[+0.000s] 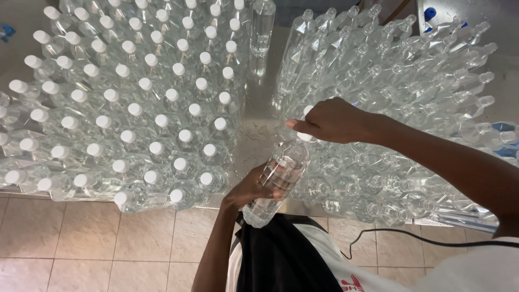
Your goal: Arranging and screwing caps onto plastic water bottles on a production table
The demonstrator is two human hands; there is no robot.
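Gripping a clear bottle point(275, 181) around its middle, the left hand point(254, 189) holds it tilted over the table's point(259, 130) front edge. The right hand point(332, 120) closes its fingers on the white cap point(306, 136) at the bottle's top. Capped bottles point(130, 108) stand in rows to the left; uncapped bottles point(389, 81) crowd the right.
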